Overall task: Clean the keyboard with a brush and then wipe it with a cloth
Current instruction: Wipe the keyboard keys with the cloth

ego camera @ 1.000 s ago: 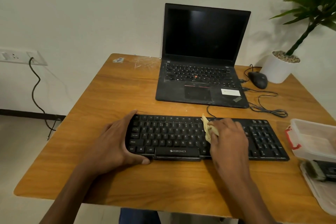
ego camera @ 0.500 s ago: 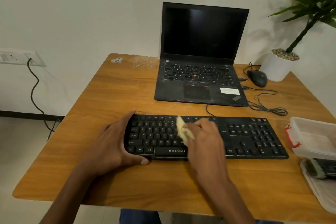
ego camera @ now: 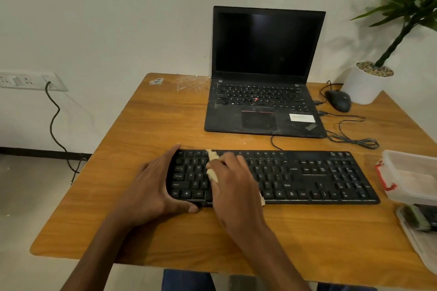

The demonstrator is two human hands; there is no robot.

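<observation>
- The keyboard is lying on the wooden table just in front of the person, its long axis running left to right across the body, with the open laptop standing behind it.
- The left hand is cupping the keyboard's left end, fingers wrapping the far corner and thumb pressing the near edge, bracing it in place.
- The right hand is pressing a pale cloth onto the keys left of centre, fingers curling over it; only the cloth's edge is peeking out on the hand's left side.
- The two hands are sitting near each other, so little keyboard is remaining to the left of the cloth, while the long stretch of keys and the number pad is lying out to the right.
- Judging from this, the wiping step is under way, and any next stroke would probably be running rightward along the long axis, the right hand being the one placed for it.
- The brush is resting in a tray at the table's right edge, near a clear plastic container, well apart from both hands.
</observation>
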